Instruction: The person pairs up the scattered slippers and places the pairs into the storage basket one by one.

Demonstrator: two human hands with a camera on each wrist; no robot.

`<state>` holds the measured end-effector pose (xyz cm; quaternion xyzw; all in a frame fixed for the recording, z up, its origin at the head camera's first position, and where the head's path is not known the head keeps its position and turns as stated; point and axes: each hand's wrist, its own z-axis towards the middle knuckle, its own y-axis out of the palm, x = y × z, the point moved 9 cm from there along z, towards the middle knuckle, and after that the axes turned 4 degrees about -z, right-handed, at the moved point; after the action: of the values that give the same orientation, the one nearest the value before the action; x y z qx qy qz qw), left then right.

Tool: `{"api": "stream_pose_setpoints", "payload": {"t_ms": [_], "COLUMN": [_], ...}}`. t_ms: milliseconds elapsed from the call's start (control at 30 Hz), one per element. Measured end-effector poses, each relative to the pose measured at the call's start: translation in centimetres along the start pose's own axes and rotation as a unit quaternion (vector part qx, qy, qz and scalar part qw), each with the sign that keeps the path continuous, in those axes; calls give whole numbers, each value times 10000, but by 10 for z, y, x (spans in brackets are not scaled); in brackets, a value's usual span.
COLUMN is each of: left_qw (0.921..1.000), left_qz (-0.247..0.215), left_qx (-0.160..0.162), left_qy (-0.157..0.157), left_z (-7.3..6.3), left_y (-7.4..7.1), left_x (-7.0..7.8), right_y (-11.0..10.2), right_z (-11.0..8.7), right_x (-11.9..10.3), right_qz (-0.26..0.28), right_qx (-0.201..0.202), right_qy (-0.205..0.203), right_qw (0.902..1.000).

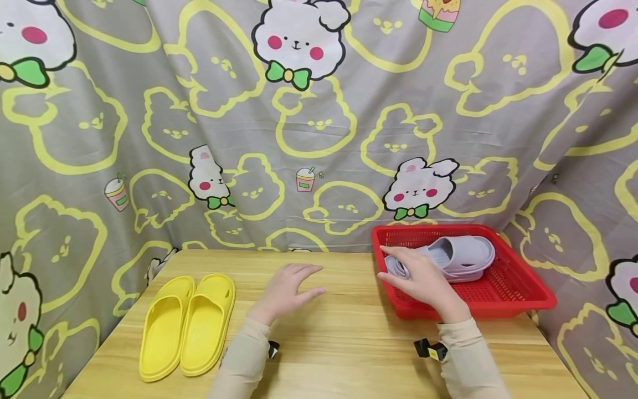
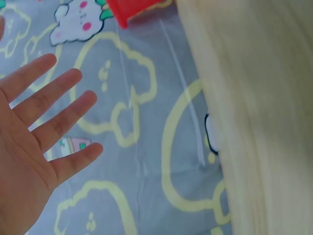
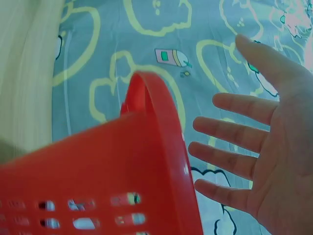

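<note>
My left hand [image 1: 286,291] hovers over the middle of the table, its fingers spread and holding nothing. In the left wrist view that hand [image 2: 39,122] shows its bare palm. My right hand [image 1: 423,278] is at the left rim of a red basket [image 1: 535,299], fingers extended. The right wrist view shows this hand [image 3: 249,147] beside the basket's wall [image 3: 98,166], with a gap between fingertips and rim. Lilac slippers [image 1: 471,255] lie inside the basket, partly hidden by the right hand. A pair of yellow slippers [image 1: 204,327] sits side by side at the table's left.
The wooden table [image 1: 344,343] reaches back to a grey patterned curtain [image 1: 319,133], which also hangs along both sides. The basket stands at the back right of the table. Black camera mounts [image 1: 431,349] are strapped under the wrists.
</note>
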<state>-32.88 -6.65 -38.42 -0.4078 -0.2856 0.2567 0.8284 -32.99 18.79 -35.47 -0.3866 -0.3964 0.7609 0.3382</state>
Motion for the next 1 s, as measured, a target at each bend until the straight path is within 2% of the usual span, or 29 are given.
{"api": "stream_pose_setpoints", "payload": {"t_ms": [167, 367, 733, 1000], "left_qw": [9989, 9973, 9956, 9894], "left_qz": [144, 262, 250, 256], "left_qx": [427, 678, 744, 710], "left_qy": [140, 73, -510, -1244], "left_z": [-4, -9, -23, -37], "left_y": [-15, -31, -58, -76], "left_x": [-8, -18, -44, -68], "right_y": [9, 17, 37, 54], "right_z": [4, 7, 13, 14], "right_x": [-13, -28, -54, -71], "right_qz": [-125, -245, -243, -357], "right_qx": [32, 23, -34, -3], "right_qy": [-320, -572, -926, -1459], "right_qw": [9994, 9981, 9954, 9886]}}
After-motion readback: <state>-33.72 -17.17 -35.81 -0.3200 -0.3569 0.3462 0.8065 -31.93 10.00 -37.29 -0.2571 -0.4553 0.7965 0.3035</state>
